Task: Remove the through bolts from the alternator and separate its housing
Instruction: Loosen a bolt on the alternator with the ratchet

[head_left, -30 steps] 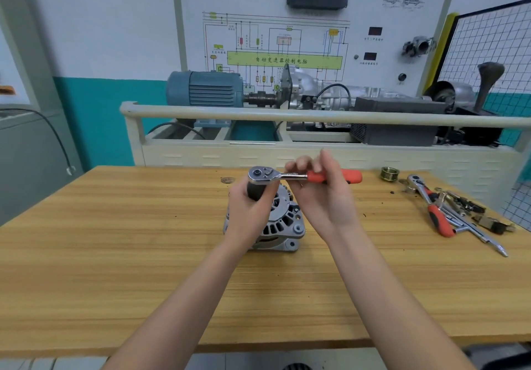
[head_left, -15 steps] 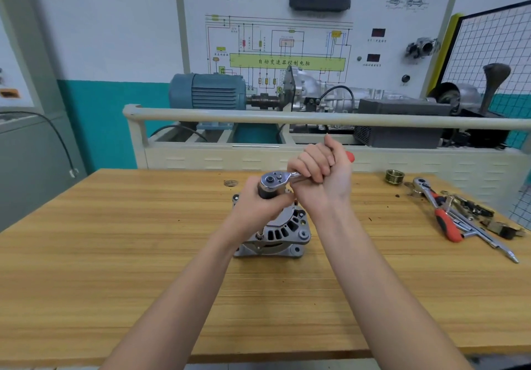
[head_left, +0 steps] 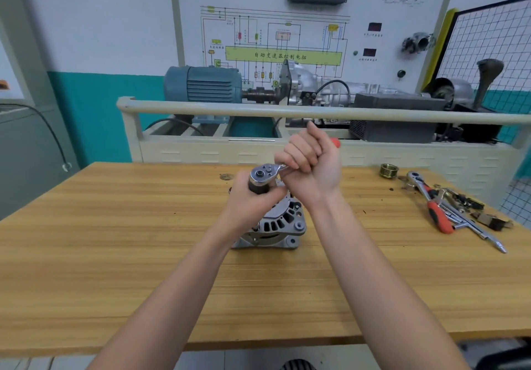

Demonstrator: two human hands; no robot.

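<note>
A silver alternator (head_left: 280,224) with slotted vents stands on the wooden table (head_left: 115,254), near its middle. Above it is a chrome ratchet wrench (head_left: 263,174) with a dark socket under its head. My left hand (head_left: 248,204) grips that socket just below the ratchet head, covering the alternator's left top. My right hand (head_left: 311,162) is wrapped round the ratchet's red handle, whose tip shows past my fist, pointing away toward the back right. The bolts under the socket are hidden.
A second red-handled ratchet (head_left: 434,207), extension bars and small parts lie at the table's right. A brass pulley (head_left: 388,170) sits at the back right. Behind the table runs a beige rail (head_left: 287,112) with a blue motor (head_left: 205,85) and training board.
My right hand has swung the ratchet handle from pointing right to pointing away toward the back right. My left hand stays on the socket. The camera has moved slightly.
</note>
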